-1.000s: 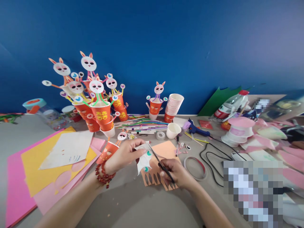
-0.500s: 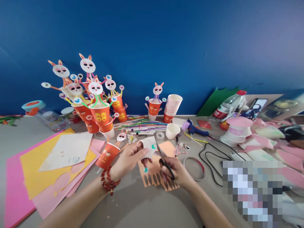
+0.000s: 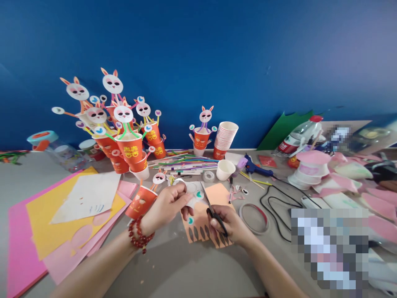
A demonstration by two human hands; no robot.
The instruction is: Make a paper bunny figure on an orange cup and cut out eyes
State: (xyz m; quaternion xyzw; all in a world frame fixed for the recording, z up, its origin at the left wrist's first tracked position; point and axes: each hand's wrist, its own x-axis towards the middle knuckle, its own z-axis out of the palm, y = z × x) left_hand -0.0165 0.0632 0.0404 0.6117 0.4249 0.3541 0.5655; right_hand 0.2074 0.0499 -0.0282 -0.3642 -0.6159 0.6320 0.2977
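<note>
Pinched in my left hand (image 3: 170, 207) is a piece of white paper (image 3: 192, 198) with drawn circles and a teal heart shape on it. My right hand (image 3: 228, 223) grips black-handled scissors (image 3: 221, 219), their blades pointing up along the right edge of the paper. Whether the blades touch the paper I cannot tell. Beneath both hands lies an orange paper sheet (image 3: 217, 192) with dark leaf shapes along its lower edge. A small round piece with a teal heart (image 3: 190, 221) rests on that sheet. Left of my left hand a red paper cup with a rabbit face (image 3: 141, 201) lies tilted.
Cup rabbits (image 3: 130, 149) stand stacked at the back left, above coloured paper sheets (image 3: 18, 231). Behind my hands are colored sticks and pens (image 3: 186, 162), a roll of tape (image 3: 209, 176) and a white cup (image 3: 225, 170). Rightward are a glue gun (image 3: 256, 167), its cord and a tape ring (image 3: 254, 219).
The white paper has turned in my left hand, and a curled strip of it now shows above my fingers. My right hand with the scissors has barely moved.
</note>
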